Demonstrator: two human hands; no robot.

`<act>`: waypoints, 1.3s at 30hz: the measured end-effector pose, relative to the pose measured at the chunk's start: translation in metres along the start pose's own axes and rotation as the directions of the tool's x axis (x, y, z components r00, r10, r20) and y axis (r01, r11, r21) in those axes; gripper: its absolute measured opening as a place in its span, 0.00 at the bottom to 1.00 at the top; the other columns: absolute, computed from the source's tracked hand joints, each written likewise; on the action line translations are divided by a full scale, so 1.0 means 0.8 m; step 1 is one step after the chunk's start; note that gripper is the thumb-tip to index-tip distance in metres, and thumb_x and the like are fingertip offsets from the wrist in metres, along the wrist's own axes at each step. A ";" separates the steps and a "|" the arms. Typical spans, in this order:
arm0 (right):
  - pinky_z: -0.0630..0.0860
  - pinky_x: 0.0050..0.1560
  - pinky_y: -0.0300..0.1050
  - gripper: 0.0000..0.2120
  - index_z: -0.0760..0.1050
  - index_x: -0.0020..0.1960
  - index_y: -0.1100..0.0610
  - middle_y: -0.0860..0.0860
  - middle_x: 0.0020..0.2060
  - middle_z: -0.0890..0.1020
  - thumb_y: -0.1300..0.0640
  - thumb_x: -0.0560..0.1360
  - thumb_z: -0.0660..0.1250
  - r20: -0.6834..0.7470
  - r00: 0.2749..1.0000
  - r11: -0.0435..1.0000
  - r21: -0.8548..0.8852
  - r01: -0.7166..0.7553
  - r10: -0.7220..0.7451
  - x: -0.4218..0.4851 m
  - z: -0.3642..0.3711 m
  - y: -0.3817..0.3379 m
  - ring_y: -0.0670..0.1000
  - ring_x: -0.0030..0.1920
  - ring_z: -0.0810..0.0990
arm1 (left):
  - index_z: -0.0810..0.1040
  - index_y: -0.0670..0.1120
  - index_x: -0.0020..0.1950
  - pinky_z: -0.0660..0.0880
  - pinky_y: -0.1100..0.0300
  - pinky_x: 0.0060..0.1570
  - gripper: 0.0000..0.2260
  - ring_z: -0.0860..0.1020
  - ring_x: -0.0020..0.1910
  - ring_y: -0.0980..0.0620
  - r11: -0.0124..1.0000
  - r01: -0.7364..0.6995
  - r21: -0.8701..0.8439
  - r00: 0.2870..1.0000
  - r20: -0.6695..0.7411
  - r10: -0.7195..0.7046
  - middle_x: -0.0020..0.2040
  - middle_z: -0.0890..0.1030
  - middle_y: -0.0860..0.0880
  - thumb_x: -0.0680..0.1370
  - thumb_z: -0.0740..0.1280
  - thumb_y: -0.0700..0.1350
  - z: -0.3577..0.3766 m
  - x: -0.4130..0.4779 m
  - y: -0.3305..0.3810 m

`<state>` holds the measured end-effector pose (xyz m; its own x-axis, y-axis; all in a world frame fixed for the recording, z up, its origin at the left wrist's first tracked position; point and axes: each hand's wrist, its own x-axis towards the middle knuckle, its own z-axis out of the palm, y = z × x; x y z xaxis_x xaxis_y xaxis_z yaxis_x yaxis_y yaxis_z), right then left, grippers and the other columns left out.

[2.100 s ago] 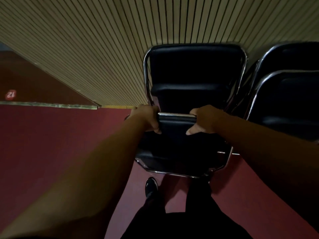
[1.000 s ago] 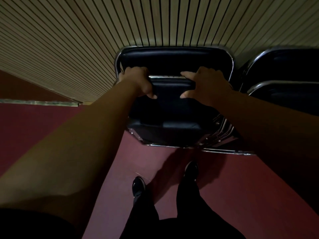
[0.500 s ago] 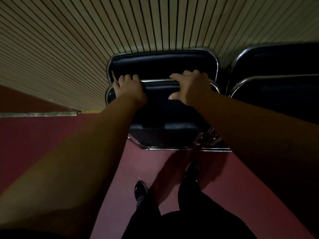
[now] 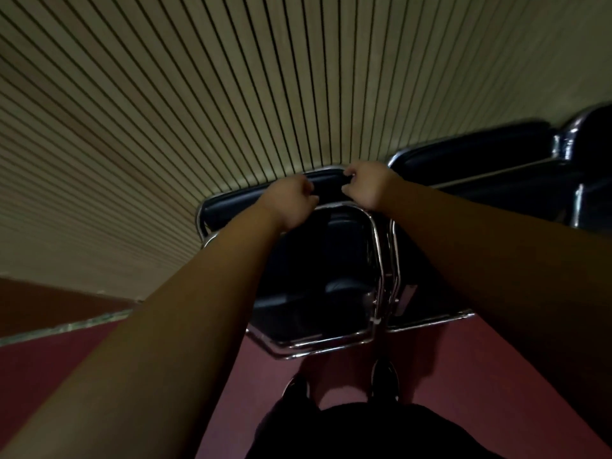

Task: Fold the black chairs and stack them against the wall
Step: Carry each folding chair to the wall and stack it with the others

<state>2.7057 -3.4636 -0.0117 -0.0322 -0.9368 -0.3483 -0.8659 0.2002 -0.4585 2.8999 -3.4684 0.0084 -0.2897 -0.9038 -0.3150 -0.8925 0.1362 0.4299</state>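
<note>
A slatted wall (image 4: 231, 94) fills the upper part, and a red floor (image 4: 49, 376) lies below it. The folded black chairs (image 4: 331, 260) stand on the floor and lean against the wall, just beside another stack of chairs (image 4: 496, 167) on the right. The left hand (image 4: 293, 202) and the right hand (image 4: 366, 187) both grip the top edge of the black chairs with curled fingers. Two dark shoes (image 4: 385, 379) stand near the chair legs.
</note>
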 end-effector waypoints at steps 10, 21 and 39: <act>0.72 0.56 0.41 0.09 0.83 0.58 0.52 0.52 0.55 0.85 0.53 0.80 0.69 -0.298 0.890 0.936 0.175 -0.306 0.346 -0.111 -0.025 0.039 0.54 0.58 0.82 | 0.84 0.41 0.59 0.75 0.60 0.52 0.11 0.82 0.57 0.44 0.947 -0.316 -0.061 0.936 0.141 0.322 0.56 0.85 0.42 0.83 0.65 0.45 0.005 0.013 0.029; 0.73 0.60 0.44 0.13 0.85 0.57 0.56 0.56 0.58 0.86 0.52 0.80 0.65 -0.379 0.715 0.805 0.185 -0.563 0.587 -0.296 -0.019 0.049 0.58 0.63 0.81 | 0.84 0.46 0.51 0.80 0.52 0.58 0.07 0.84 0.52 0.45 0.784 -0.605 -0.138 0.720 0.326 0.613 0.50 0.87 0.46 0.79 0.66 0.44 0.086 -0.048 0.152; 0.77 0.57 0.47 0.18 0.83 0.59 0.61 0.60 0.58 0.84 0.48 0.82 0.64 -0.288 0.193 0.336 0.620 -0.709 0.938 -0.829 0.078 0.259 0.61 0.61 0.81 | 0.82 0.51 0.43 0.81 0.53 0.55 0.06 0.84 0.50 0.48 0.307 -0.941 -0.142 0.151 0.635 0.757 0.47 0.87 0.51 0.78 0.67 0.45 0.341 -0.466 0.469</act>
<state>2.5786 -2.7829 0.0730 -0.9622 -0.0755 -0.2617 0.0413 0.9092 -0.4142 2.5782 -2.9696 0.0561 -0.9393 0.2243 -0.2595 0.0478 0.8348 0.5484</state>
